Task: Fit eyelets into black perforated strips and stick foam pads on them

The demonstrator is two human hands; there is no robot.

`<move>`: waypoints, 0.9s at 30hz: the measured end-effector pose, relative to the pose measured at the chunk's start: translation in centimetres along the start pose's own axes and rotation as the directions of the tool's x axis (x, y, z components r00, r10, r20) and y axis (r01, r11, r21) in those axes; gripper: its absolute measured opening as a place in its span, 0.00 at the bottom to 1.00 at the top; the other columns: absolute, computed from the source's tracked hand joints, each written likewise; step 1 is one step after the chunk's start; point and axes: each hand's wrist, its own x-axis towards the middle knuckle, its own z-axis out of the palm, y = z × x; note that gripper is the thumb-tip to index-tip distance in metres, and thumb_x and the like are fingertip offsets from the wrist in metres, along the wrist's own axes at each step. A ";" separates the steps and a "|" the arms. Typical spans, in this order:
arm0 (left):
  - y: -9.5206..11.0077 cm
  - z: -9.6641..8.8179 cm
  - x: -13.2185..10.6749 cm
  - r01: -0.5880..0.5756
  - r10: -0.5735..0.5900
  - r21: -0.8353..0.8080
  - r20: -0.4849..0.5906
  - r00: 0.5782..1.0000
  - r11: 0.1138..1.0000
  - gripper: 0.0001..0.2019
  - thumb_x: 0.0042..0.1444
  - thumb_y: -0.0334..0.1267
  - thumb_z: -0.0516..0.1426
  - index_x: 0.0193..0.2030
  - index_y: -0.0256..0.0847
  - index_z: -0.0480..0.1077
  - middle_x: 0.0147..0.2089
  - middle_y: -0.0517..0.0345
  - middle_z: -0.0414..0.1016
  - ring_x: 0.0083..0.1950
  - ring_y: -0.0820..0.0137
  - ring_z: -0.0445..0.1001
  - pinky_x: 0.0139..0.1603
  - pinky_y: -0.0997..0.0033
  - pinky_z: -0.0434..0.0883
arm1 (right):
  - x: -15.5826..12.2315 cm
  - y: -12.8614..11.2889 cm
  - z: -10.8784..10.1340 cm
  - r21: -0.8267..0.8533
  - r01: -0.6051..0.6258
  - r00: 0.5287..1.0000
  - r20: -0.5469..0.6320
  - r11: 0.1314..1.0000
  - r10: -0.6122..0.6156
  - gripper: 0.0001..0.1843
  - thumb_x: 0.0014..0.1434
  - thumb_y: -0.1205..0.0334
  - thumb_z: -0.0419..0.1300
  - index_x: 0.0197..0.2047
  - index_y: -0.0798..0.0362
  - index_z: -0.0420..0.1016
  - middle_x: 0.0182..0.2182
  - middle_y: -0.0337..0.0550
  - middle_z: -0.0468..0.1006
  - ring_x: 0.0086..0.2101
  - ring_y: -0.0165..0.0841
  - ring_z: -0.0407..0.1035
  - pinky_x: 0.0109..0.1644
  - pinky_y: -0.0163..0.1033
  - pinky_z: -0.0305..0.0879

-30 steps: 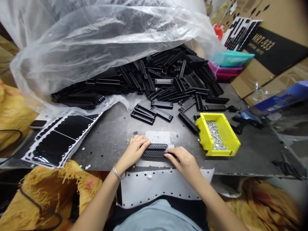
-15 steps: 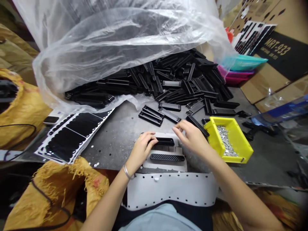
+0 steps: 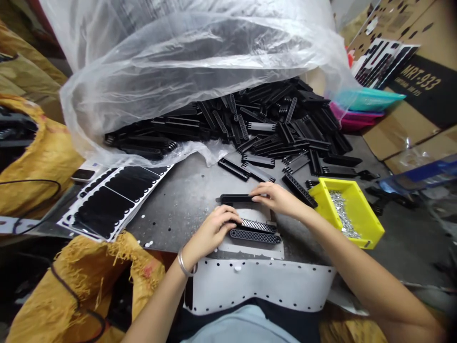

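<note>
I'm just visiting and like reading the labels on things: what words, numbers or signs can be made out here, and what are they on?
"MRT-933": on the dark panel of the cardboard box at the right.
Smaller line under it, same box: too blurred to read for certain.
Faint pale marks on the teal plastic item: too blurred to tell whether they are lettering.
I can read nothing else.

We have one bar (image 3: 235, 198) at our right hand (image 3: 273, 197), sticker sheets (image 3: 110, 202) left of our left hand (image 3: 213, 229), a parts bin (image 3: 366, 212) of hardware (image 3: 344, 216) to the right, heaped bars (image 3: 271, 128) beyond both hands.
</note>
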 end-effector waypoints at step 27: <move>-0.9 4.6 0.3 0.088 -0.082 0.251 -0.036 0.996 0.964 0.60 0.49 0.50 0.73 0.80 0.52 0.41 0.72 0.41 0.59 0.74 0.43 0.57 0.73 0.36 0.60 | 1.4 1.3 -2.1 -0.087 -0.128 0.991 0.036 0.988 0.131 0.17 0.75 0.56 0.54 0.50 0.52 0.84 0.44 0.49 0.83 0.43 0.40 0.75 0.52 0.46 0.69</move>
